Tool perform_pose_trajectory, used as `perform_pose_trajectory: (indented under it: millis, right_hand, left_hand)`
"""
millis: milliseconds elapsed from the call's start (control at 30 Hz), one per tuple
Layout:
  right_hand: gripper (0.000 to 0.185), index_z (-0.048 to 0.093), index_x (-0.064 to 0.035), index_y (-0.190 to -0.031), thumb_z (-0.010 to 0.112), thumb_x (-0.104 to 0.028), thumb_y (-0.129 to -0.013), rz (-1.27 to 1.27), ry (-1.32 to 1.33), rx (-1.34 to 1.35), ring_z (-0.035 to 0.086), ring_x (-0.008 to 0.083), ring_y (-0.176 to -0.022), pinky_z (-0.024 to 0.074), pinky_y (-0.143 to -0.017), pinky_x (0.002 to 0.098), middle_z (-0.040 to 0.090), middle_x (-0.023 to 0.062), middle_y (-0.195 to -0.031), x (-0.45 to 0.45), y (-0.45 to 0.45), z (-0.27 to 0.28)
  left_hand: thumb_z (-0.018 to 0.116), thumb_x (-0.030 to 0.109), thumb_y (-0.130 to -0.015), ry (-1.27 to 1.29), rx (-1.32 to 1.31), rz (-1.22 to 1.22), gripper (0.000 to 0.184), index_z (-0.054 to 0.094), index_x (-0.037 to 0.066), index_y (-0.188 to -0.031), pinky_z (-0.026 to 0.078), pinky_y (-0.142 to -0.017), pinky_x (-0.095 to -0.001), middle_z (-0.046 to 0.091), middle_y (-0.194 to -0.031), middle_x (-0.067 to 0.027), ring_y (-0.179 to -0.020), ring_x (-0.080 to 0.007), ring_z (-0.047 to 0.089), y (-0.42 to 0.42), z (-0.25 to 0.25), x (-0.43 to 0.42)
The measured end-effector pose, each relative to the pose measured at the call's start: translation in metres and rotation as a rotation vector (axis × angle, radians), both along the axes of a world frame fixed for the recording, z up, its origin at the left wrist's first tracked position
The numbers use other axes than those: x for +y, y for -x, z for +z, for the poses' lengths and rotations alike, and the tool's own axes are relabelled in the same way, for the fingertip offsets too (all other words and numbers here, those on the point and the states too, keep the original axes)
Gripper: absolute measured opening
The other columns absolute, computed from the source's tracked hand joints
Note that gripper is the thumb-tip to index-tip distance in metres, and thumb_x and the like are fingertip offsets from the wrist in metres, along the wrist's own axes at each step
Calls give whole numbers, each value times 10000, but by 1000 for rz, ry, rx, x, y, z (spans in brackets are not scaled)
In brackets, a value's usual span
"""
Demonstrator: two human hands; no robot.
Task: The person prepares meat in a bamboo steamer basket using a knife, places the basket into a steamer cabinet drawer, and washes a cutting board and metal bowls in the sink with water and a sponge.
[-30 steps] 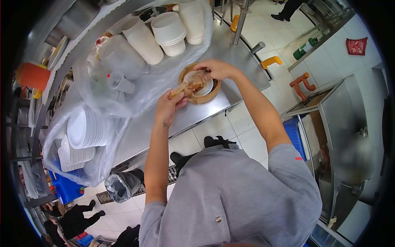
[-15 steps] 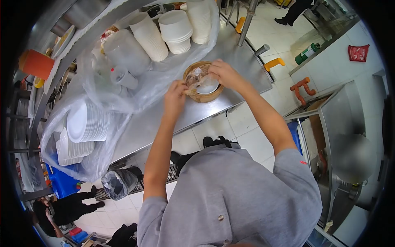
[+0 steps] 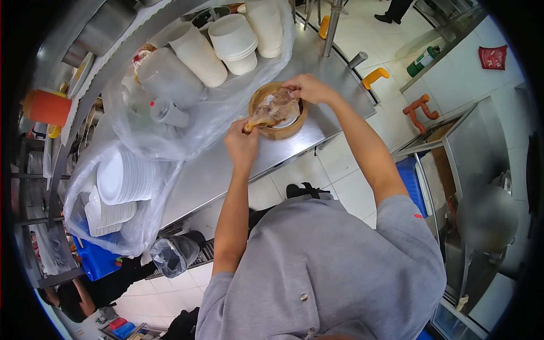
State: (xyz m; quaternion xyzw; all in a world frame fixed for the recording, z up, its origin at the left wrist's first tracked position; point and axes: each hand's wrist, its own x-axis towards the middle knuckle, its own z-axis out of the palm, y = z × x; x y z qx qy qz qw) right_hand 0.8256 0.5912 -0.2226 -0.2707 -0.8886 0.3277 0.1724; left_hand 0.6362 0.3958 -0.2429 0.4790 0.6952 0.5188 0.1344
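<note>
A round bamboo steamer basket (image 3: 298, 124) rests on the steel counter, with a white dish (image 3: 292, 120) partly visible inside. Stretched across its opening is a poultry leg (image 3: 275, 109), brownish and glistening, its narrow bone end toward the lower left. My left hand (image 3: 242, 140) pinches that bone end just outside the basket's rim. Over the far right rim, my right hand (image 3: 309, 89) is closed on the meat's wide end. The fingertips of both hands are partly hidden by the meat.
Behind the steamer, stacked white tubs (image 3: 233, 37) stand in clear plastic. White plates (image 3: 122, 173) are bagged on the left. The steel counter (image 3: 212, 175) ends close to my body. A lined bin (image 3: 174, 255) stands below. Other people are at the frame's edges.
The poultry leg, bunched between my hands before, is now spread out over the steamer. My left hand has moved slightly down, and the whole view has shifted a little.
</note>
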Motion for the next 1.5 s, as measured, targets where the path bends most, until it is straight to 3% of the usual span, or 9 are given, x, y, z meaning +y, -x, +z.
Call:
perform_pose_trajectory:
  millis: [167,367,433,567,667,700,767,1100,1500]
  right_hand:
    - [197,641,45,-966,666,11,-774,-37,388,-162,629,151,-716,507,-618,300,670,111,-781,1,3,13]
    - [182,669,1,-929,676,3,-747,-115,402,276,642,165,-640,506,-550,312,667,103,-745,-4,-7,-7]
    - [201,682,-21,-904,703,-41,-704,-28,-347,89,667,240,-672,508,-572,363,675,140,-780,-9,-9,-20]
    - [179,699,-66,-842,706,-86,-664,-4,-180,172,649,319,-675,494,-589,410,661,160,-802,-17,-8,-14]
    - [111,643,-45,-711,681,-98,-620,-10,-305,74,614,340,-639,473,-576,421,621,180,-726,-24,-5,-8]
    - [85,641,-36,-720,650,-60,-639,-3,-345,149,614,353,-690,479,-618,425,623,182,-728,-22,-11,3]
    - [105,649,-25,-750,616,-14,-651,-103,-45,193,611,366,-736,484,-667,429,631,182,-749,-23,-16,6]
    - [87,667,-51,-786,641,-51,-703,-148,-314,216,624,346,-705,500,-639,403,647,158,-760,-16,-22,9]
    - [120,613,-48,-883,569,-47,-772,-110,-356,257,618,265,-692,474,-633,348,648,120,-758,-16,-6,83]
  left_hand:
    - [705,42,-716,170,-32,-73,214,704,9,-928,492,-722,-344,651,-873,-153,-768,-283,638,4,-1,11]
    - [669,-4,-680,36,49,-161,240,701,-1,-918,488,-712,-360,620,-878,-161,-743,-323,619,5,9,14]
    - [667,2,-676,44,132,-169,236,700,-1,-910,488,-702,-364,619,-863,-162,-742,-322,617,4,6,17]
    - [653,70,-719,83,386,-190,190,711,23,-894,488,-677,-381,640,-790,-150,-745,-305,630,15,-6,28]
    - [605,181,-817,24,-14,-358,175,727,56,-820,504,-667,-361,685,-744,-135,-683,-225,644,10,1,33]
    - [633,63,-790,39,-151,-307,104,707,0,-755,508,-684,-296,699,-783,-83,-723,-145,638,6,9,34]
    - [657,-4,-745,197,-285,-211,62,707,-11,-780,500,-681,-282,695,-802,-102,-722,-148,632,7,8,29]
    - [679,35,-756,48,53,-157,95,693,-9,-839,456,-592,-288,653,-710,-94,-622,-141,565,27,22,17]
    - [658,-5,-736,81,-201,-216,137,676,-32,-870,411,-555,-241,620,-673,-32,-599,-89,522,45,83,18]
